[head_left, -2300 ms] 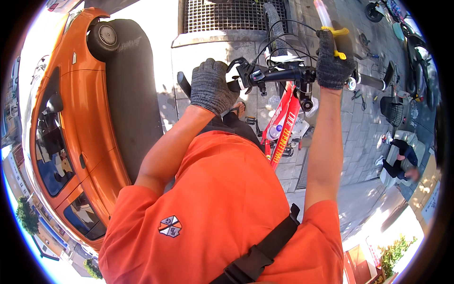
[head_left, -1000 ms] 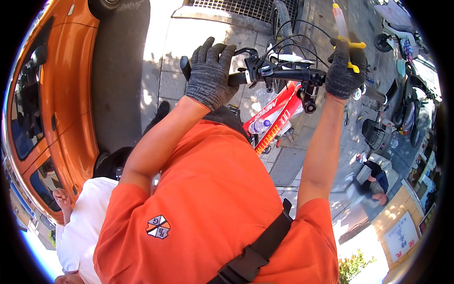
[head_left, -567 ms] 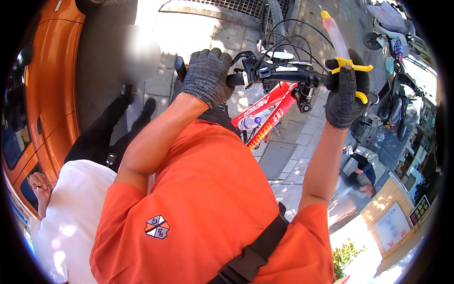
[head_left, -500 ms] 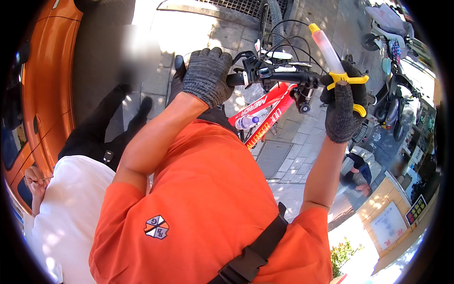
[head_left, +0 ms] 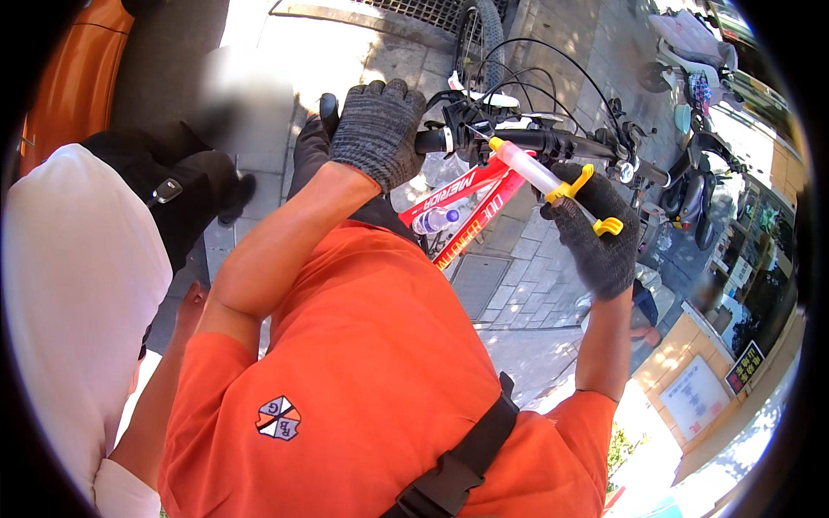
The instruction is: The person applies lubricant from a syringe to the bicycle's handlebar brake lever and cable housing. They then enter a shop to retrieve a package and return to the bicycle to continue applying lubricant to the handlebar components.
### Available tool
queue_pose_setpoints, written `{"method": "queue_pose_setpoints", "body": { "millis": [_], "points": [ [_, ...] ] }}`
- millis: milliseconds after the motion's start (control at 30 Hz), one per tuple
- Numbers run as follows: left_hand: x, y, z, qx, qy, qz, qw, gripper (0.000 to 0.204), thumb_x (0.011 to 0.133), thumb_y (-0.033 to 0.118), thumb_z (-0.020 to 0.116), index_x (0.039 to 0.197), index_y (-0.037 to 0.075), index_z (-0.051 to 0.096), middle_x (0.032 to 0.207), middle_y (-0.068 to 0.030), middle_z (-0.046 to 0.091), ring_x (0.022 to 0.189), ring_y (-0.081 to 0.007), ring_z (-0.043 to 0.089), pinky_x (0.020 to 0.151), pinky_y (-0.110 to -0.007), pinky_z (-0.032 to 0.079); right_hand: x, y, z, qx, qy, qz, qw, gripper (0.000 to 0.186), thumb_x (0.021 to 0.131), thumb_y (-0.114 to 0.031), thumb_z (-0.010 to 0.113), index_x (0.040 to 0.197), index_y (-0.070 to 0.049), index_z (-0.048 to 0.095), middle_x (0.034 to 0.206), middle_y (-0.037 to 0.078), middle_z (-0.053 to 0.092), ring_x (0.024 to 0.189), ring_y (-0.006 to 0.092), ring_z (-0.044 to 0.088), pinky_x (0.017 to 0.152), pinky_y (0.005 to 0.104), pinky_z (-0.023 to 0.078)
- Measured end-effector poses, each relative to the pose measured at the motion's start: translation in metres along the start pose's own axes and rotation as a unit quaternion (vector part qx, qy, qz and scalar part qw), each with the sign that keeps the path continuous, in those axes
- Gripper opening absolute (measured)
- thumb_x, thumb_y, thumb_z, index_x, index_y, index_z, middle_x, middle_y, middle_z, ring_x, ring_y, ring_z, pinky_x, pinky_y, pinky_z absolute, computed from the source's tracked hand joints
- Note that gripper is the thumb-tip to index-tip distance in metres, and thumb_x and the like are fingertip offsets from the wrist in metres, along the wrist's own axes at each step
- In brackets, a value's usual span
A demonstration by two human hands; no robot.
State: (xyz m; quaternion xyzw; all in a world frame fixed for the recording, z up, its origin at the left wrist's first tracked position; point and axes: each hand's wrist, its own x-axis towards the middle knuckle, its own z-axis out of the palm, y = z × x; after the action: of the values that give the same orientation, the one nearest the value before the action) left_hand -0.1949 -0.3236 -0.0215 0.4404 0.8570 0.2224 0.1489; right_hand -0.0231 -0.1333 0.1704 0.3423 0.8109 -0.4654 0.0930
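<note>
My left hand [head_left: 378, 129], in a dark grey knit glove, is closed around the left end of the bicycle handlebar [head_left: 553, 140]. In my gloved right hand [head_left: 602, 233] is a clear syringe [head_left: 528, 167] with a yellow tip, yellow finger flange and yellow plunger end; pinkish fluid shows in its barrel. The syringe slants up to the left, and its thin needle reaches the controls beside the left grip. Whether the needle touches them I cannot tell. Below the handlebar runs the red frame [head_left: 466, 226], with a clear water bottle [head_left: 434, 221] on it.
Black cables [head_left: 561, 53] arch over the handlebar. A person in a white shirt [head_left: 82, 250] stands close on my left, with an orange car [head_left: 73, 82] beyond. Parked scooters [head_left: 691, 186] and a shopfront stand to the right. The front wheel [head_left: 490, 34] rests near a floor grate.
The syringe has swung down from near upright, its tip moving left to the controls. My right hand has dropped away from the right grip. The person in white has come closer.
</note>
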Motion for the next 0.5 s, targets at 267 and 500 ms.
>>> {"method": "queue_pose_setpoints", "body": {
  "millis": [267,500],
  "points": [
    [-0.001,0.001,0.001,0.012,0.007,-0.007,1.0,0.04,0.071,0.028,0.079,0.103,0.006,0.068,0.104,-0.0163,0.064,0.101,-0.034,0.065,0.09,-0.049,0.05,0.013,-0.008,0.003,-0.061,-0.02,0.003,0.998,0.04,0.095,-0.018,0.077,0.131,-0.001,0.071,0.114,0.013,0.077,0.107,0.0154,0.07,0.096,0.0331,0.054],
    [-0.001,0.001,0.001,0.021,0.005,-0.005,1.0,0.04,0.072,0.028,0.079,0.104,0.006,0.067,0.104,-0.0163,0.065,0.101,-0.034,0.065,0.09,-0.049,0.05,0.03,-0.031,0.006,-0.174,-0.036,-0.102,0.979,0.043,0.093,-0.026,0.078,0.128,-0.001,0.071,0.102,0.019,0.078,0.092,0.0233,0.077,0.084,0.0381,0.059]
  ]
}}
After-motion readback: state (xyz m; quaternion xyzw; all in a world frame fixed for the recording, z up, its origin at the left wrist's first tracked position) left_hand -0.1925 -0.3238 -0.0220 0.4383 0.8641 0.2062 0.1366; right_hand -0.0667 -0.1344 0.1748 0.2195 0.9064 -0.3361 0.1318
